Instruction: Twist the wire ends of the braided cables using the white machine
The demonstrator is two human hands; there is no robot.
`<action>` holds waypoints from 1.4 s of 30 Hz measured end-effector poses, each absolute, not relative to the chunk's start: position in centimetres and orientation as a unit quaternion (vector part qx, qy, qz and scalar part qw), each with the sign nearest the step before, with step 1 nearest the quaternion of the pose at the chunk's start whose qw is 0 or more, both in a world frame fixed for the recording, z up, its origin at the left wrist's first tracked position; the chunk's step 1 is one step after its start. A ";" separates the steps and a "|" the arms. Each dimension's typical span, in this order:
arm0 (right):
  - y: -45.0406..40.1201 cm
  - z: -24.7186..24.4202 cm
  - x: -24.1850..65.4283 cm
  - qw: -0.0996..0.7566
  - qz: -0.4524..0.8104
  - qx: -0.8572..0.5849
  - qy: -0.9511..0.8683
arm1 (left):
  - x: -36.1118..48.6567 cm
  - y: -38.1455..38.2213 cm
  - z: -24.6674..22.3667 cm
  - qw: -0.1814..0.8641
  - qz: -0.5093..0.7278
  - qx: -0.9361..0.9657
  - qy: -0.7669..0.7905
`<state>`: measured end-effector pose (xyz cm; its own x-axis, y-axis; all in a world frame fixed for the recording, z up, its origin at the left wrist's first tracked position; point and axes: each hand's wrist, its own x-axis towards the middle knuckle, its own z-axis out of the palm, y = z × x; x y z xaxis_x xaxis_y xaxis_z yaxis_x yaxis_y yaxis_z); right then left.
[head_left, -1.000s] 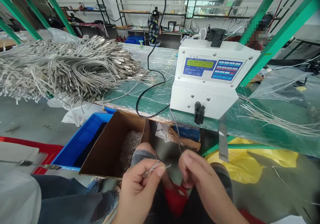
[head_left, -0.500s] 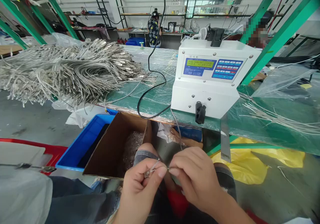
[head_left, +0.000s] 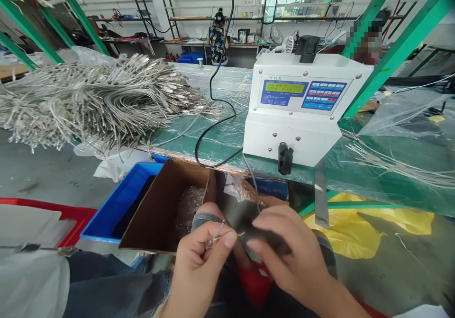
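My left hand [head_left: 202,261] pinches a thin pale cable [head_left: 216,235] between thumb and forefinger above my lap. Its short bare-looking tip pokes out past the thumb toward the right; the rest is mostly hidden in the fingers. Just to the right, my right hand [head_left: 296,256] is apart from the tip, its thumb and fingers spread with nothing visible between them. Beyond the hands, a white machine [head_left: 293,138] with a display and keypad stands on the green bench [head_left: 177,140]. A black clamp-like head [head_left: 285,158] sticks out from its front.
A large heap of grey cables [head_left: 106,100] covers the bench's left side. More pale cables [head_left: 394,166] lie right of the machine. Below are a cardboard box [head_left: 149,218], a blue crate [head_left: 95,221] and yellow plastic [head_left: 355,237]. Two people are in the background.
My right hand has let go of the cable tip and opened, moving slightly right and away. My left hand keeps its pinch in nearly the same place.
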<state>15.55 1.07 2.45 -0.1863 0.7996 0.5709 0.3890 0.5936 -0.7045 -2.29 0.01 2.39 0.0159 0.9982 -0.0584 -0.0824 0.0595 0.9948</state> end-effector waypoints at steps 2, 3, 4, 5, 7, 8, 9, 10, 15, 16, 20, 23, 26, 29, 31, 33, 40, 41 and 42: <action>1.5 1.8 15.8 0.477 0.058 -0.334 -0.811 | -2.4 0.0 2.3 0.569 0.497 0.452 0.474; 1.8 1.6 15.8 0.471 0.024 -0.312 -0.825 | -2.4 0.0 2.3 0.579 0.494 0.448 0.469; 2.0 1.4 15.8 0.468 0.010 -0.296 -0.832 | -2.4 0.0 2.3 0.585 0.491 0.445 0.467; 2.3 1.3 15.8 0.469 0.009 -0.285 -0.836 | -2.4 0.0 2.3 0.588 0.489 0.445 0.466; 2.6 1.3 15.6 0.476 0.023 -0.274 -0.835 | -2.4 0.0 2.5 0.583 0.485 0.450 0.471; 2.6 1.5 15.5 0.481 0.035 -0.274 -0.832 | -2.5 0.0 2.6 0.575 0.483 0.459 0.475; 2.6 1.7 15.4 0.485 0.052 -0.280 -0.827 | -2.5 0.0 2.7 0.561 0.482 0.471 0.481; 2.5 1.9 15.3 0.483 0.080 -0.293 -0.821 | -2.5 0.0 2.8 0.542 0.482 0.484 0.490; 1.7 3.9 14.9 0.352 0.528 -0.424 -0.646 | -2.5 -0.1 2.5 0.422 0.486 0.574 0.506; 1.6 4.3 14.9 0.319 0.640 -0.417 -0.560 | -2.5 -0.2 2.3 0.405 0.489 0.591 0.497; 1.3 4.8 14.7 0.305 0.843 -0.340 -0.285 | -2.5 -0.2 2.0 0.390 0.490 0.593 0.506; 1.0 4.0 14.7 0.405 0.747 -0.407 -0.336 | -2.6 0.0 2.3 0.422 0.480 0.543 0.545; 1.0 2.8 14.8 0.478 0.438 -0.462 -0.605 | -2.8 0.3 2.6 0.465 0.484 0.500 0.547; 1.3 1.9 14.6 0.465 0.177 -0.387 -0.776 | -3.0 0.3 2.6 0.502 0.481 0.483 0.532; 1.5 1.9 14.2 0.465 0.142 -0.366 -0.794 | -3.1 0.2 2.5 0.515 0.478 0.480 0.525; 1.7 2.2 13.8 0.472 0.166 -0.369 -0.784 | -3.1 0.1 2.3 0.516 0.474 0.484 0.524; 2.0 3.1 15.2 0.436 0.181 -0.450 -0.758 | -2.8 0.5 2.6 0.493 0.472 0.498 0.536; 2.0 3.0 15.8 0.457 0.184 -0.488 -0.721 | -2.9 0.7 2.7 0.489 0.481 0.490 0.538; 1.9 2.8 16.3 0.481 0.186 -0.528 -0.675 | -3.0 0.8 2.7 0.487 0.492 0.481 0.537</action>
<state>16.28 1.87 2.77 0.0192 0.8916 0.4525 0.5340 0.3735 -0.7585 -3.02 0.78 2.71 -0.0617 0.9968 -0.0502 0.0374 0.0525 0.9979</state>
